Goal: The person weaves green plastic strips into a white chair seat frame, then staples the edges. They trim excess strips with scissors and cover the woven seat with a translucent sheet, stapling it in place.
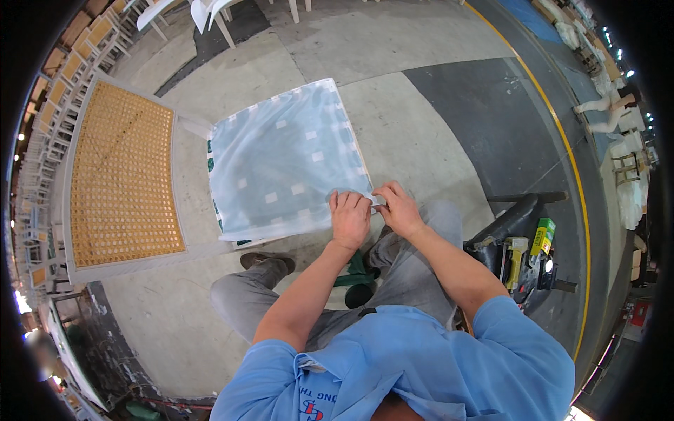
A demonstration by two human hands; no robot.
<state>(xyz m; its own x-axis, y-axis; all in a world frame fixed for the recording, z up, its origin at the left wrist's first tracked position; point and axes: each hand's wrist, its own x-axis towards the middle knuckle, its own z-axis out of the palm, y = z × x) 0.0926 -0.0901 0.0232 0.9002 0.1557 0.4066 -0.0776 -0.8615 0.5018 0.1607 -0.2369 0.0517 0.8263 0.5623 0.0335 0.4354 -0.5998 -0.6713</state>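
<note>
In front of me a white-framed chair lies with its seat covered by a thin whitish-blue fabric [274, 161] with pale square patches. Its backrest [126, 175], a woven cane panel in a white frame, extends to the left. At the seat's near right corner, my left hand [350, 219] is closed, fingers bent over the fabric's edge. Right beside it, my right hand [399, 210] pinches the same corner, thumb and fingertips together. The fabric's edge between my fingertips is partly hidden. Bits of dark green show along the seat's left side.
By my right knee a dark stand [502, 235] carries a yellow-and-grey staple gun [516, 263] and a green-and-yellow box [543, 237]. White chair legs [225, 31] stand at the far side. Rows of cane-backed chairs [88, 45] line the left. A yellow floor line [569, 154] curves along the right.
</note>
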